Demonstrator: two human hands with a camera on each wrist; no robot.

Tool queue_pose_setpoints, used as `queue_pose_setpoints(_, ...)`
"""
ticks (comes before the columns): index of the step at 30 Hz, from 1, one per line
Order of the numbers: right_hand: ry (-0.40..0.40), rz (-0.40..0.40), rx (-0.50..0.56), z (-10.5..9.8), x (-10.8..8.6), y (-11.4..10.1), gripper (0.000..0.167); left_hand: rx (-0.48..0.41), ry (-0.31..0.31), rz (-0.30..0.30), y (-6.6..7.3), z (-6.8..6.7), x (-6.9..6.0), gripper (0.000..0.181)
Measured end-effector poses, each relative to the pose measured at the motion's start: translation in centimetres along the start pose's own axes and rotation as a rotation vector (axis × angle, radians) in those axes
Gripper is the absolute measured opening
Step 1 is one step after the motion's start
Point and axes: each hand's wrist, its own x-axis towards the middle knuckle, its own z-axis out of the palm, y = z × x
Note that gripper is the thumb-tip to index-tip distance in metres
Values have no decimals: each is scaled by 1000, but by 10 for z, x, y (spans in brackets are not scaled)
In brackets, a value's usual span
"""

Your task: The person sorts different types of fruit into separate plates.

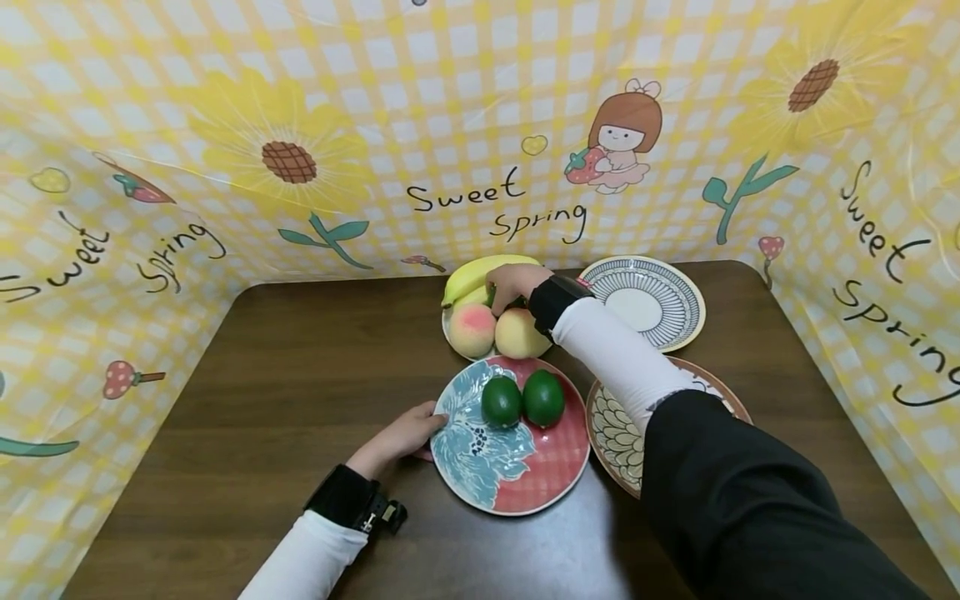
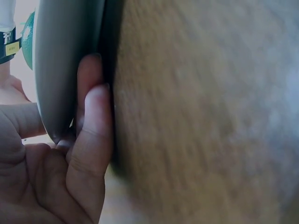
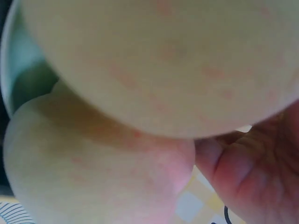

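Observation:
My left hand (image 1: pixel 405 433) grips the left rim of a red and blue flowered plate (image 1: pixel 517 483), thumb over the edge and fingers beneath. In the left wrist view, the fingers (image 2: pixel 96 116) lie between the plate's pale underside (image 2: pixel 65 60) and the wood. Two smooth dark green oval fruits (image 1: pixel 543 398) sit side by side on this plate. At the back, my right hand (image 1: pixel 513 282) reaches down between bananas (image 1: pixel 480 275) and two peaches (image 1: pixel 472 331). Its bent fingers are around another dark green fruit (image 1: pixel 491 294), mostly hidden. Peaches (image 3: pixel 98 163) fill most of the right wrist view.
A white plate with a dark lined rim (image 1: pixel 682 304) stands at the back right. Under my right forearm lies a brown-rimmed patterned plate (image 1: pixel 611 433). Yellow checked cloth (image 1: pixel 420 108) walls the back and sides of the brown wooden table (image 1: pixel 300 367).

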Motion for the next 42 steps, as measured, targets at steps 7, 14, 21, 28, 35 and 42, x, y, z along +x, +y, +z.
queue_pose_setpoints(7, -16, 28, -30, -1, 3, -2, 25, -16, 19, -22, -1, 2, 0, 37)
queue_pose_setpoints(14, 69, 8, 2, -2, -1, -6, 46, -24, 30, -35, -3, -1, 2, 38)
queue_pose_setpoints(21, 127, -38, 55, 4, -4, -4, 55, -40, 1, -1, -3, 0, 1, 38)
queue_pose_setpoints(28, 179, -65, 100, 11, -4, -1, 63, -42, 5, -4, -2, 0, 1, 39)
queue_pose_setpoints(35, 239, -138, 84, 16, -3, 6, 62, -40, 2, 5, -4, 0, 4, 38)
queue_pose_setpoints(42, 289, -200, 112, 17, -13, 7, 67, -34, 15, 1, -4, 0, 3, 41)
